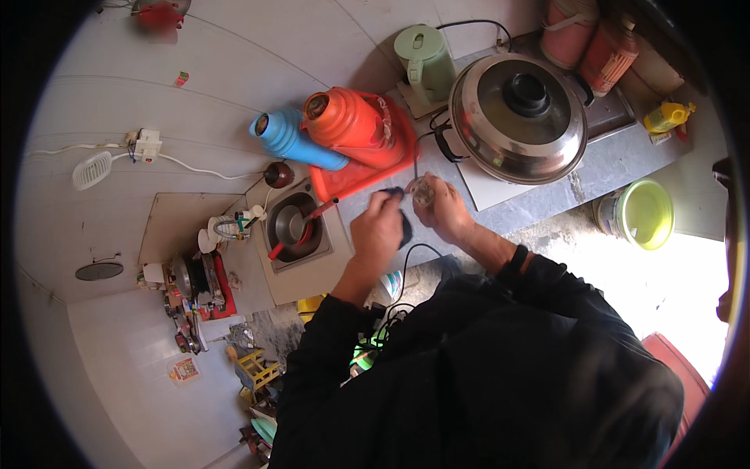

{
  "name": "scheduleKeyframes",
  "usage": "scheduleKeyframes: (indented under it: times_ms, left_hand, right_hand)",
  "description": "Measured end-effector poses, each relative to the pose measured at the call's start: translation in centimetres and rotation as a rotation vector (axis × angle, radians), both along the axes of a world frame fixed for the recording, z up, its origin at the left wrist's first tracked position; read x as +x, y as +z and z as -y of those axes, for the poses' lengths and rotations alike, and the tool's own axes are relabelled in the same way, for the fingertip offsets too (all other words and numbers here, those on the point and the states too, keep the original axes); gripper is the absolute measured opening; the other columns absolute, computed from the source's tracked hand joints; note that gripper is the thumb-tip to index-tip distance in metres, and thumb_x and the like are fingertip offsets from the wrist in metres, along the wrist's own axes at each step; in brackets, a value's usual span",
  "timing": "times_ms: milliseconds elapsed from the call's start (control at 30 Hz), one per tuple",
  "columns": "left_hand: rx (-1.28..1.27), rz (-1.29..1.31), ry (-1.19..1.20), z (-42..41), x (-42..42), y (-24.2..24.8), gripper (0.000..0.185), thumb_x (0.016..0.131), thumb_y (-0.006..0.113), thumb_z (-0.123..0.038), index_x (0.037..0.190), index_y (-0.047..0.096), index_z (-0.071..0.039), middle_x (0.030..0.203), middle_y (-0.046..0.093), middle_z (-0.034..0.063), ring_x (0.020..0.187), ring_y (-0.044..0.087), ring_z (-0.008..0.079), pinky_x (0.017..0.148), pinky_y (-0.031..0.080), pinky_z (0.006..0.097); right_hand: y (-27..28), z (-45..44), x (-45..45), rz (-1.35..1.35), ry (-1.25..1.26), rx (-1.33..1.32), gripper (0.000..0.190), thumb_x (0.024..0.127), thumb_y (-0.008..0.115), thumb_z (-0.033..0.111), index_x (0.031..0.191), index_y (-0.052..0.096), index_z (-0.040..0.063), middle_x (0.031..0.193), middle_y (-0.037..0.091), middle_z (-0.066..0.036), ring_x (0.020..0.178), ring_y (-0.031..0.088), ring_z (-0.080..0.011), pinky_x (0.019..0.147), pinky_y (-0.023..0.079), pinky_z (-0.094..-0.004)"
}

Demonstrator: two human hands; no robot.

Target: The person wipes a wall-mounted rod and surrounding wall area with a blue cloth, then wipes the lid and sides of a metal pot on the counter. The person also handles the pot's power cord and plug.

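My left hand [378, 225] grips a dark cloth [404, 220], which hangs beside its fingers above the grey countertop [430, 234]. Just to the right, my right hand [446, 211] is closed round a small round object [422, 192] with a mottled, brownish end; its exact kind cannot be told. The two hands are close together over the counter's front part. Behind them an orange thermos flask [357, 126] and a blue thermos flask [299, 140] lean on a red plastic tray [334, 187]. A large steel pan with a glass lid [518, 117] stands to the right of my hands.
A green electric kettle [426, 64] stands at the wall. On the left, a red-handled saucepan [289, 225] lies in the sink [299, 264]. A yellow bottle [668, 117] is at the counter's right end, with a green-rimmed bucket [647, 214] below. A black cable hangs near the counter's front edge.
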State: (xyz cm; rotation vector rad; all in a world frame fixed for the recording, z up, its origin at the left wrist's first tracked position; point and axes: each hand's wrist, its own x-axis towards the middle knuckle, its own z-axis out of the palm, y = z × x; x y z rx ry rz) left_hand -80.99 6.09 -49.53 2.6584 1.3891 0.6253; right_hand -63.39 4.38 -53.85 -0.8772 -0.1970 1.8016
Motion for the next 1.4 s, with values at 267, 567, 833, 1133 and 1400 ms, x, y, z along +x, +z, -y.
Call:
scheduleKeyframes:
  times_ms: [267, 567, 833, 1133, 1400]
  left_hand:
    - [-0.281, 0.417, -0.26, -1.9, -0.2, 3.9, 0.024, 0.098, 0.073, -0.002, 0.121, 0.079, -0.005, 0.108, 0.071, 0.0126, 0.086, 0.074, 0.027, 0.076, 0.059, 0.0358]
    - [-0.216, 0.174, -0.307, -2.1, 1.5, 3.8, 0.038, 0.092, 0.071, 0.006, 0.125, 0.08, -0.01, 0.11, 0.071, 0.0072, 0.088, 0.074, 0.0291, 0.075, 0.06, 0.0384]
    - [-0.366, 0.139, -0.326, -1.1, -0.1, 3.1, 0.04, 0.095, 0.072, 0.003, 0.13, 0.079, -0.013, 0.116, 0.069, 0.0074, 0.087, 0.074, 0.0286, 0.075, 0.059, 0.0375]
    - [-0.482, 0.26, -0.19, -0.1, -4.0, 2.6, 0.03, 0.098, 0.067, 0.005, 0.125, 0.079, -0.003, 0.107, 0.069, 0.011, 0.089, 0.072, 0.0263, 0.081, 0.057, 0.0333]
    - [-0.333, 0.173, -0.269, -1.8, 0.9, 4.3, 0.04, 0.101, 0.068, 0.001, 0.138, 0.074, -0.011, 0.109, 0.064, 0.0122, 0.089, 0.073, 0.0282, 0.076, 0.057, 0.0383]
  right_hand:
    - [-1.0, 0.4, 1.5, -0.335, 0.154, -0.026, 0.042, 0.114, 0.045, 0.05, 0.103, 0.062, 0.012, 0.068, 0.048, -0.002, 0.053, 0.035, -0.0137, 0.05, 0.029, -0.0283]
    - [-1.1, 1.2, 0.8, -0.099, 0.141, 0.006, 0.031, 0.112, 0.045, 0.037, 0.113, 0.062, 0.011, 0.082, 0.06, -0.006, 0.062, 0.056, -0.0157, 0.053, 0.04, -0.0273]
    - [-0.8, 2.1, 0.8, -0.018, 0.103, -0.046, 0.027, 0.108, 0.046, 0.029, 0.113, 0.067, 0.012, 0.084, 0.063, -0.006, 0.063, 0.059, -0.0164, 0.051, 0.042, -0.0281]
    - [-1.3, -0.5, 2.7, -0.018, 0.122, 0.181, 0.034, 0.11, 0.042, 0.027, 0.109, 0.066, 0.004, 0.073, 0.052, -0.002, 0.057, 0.045, -0.0122, 0.049, 0.033, -0.0285]
    - [-1.1, 0.3, 1.7, 0.505, 0.181, 0.179, 0.027, 0.1, 0.066, 0.022, 0.12, 0.065, 0.004, 0.092, 0.066, -0.011, 0.081, 0.064, -0.0265, 0.069, 0.051, -0.0366]
